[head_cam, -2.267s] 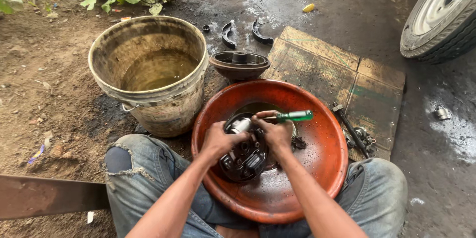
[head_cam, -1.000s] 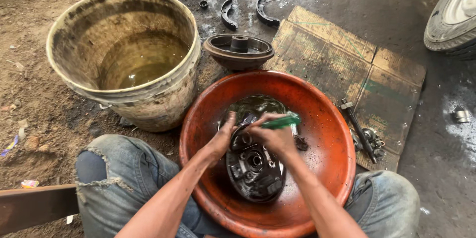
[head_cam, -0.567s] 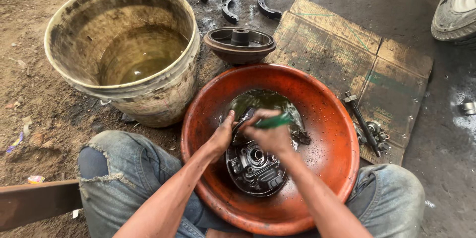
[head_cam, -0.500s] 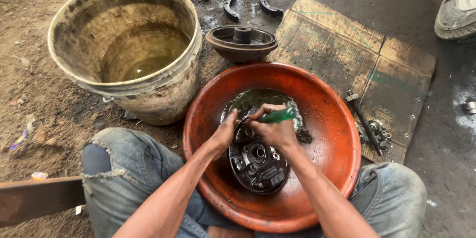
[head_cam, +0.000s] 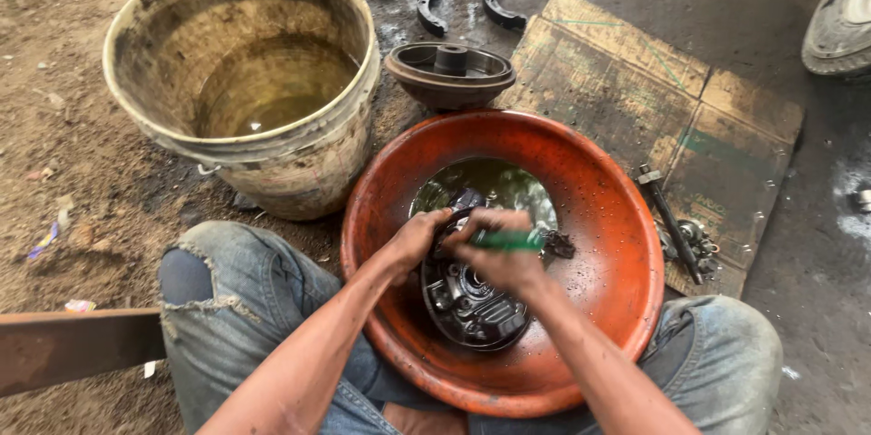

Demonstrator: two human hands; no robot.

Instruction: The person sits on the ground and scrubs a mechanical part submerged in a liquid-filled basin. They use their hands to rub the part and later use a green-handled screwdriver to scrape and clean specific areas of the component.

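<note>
A large orange basin (head_cam: 617, 244) rests between my knees, with dark liquid pooled at its bottom. Inside it stands a round, greasy black metal engine part (head_cam: 472, 303), tilted toward me. My left hand (head_cam: 415, 237) grips the part's upper left rim. My right hand (head_cam: 499, 258) is closed on a brush with a green handle (head_cam: 510, 240), and its dark bristle end (head_cam: 558, 244) lies at the part's upper right edge.
A dirty bucket (head_cam: 245, 81) with some murky liquid stands at the left. A metal drum (head_cam: 451, 72) sits behind the basin, with two curved brake shoes (head_cam: 463, 0) beyond it. Flattened cardboard (head_cam: 671, 99) holds a bolt and small parts (head_cam: 676, 226). A tyre (head_cam: 839, 22) is at the right edge.
The view has moved closer and shifted. My hands stay on the metal part, which has turned a little in the basin, while the green brush moves over its top edge.
</note>
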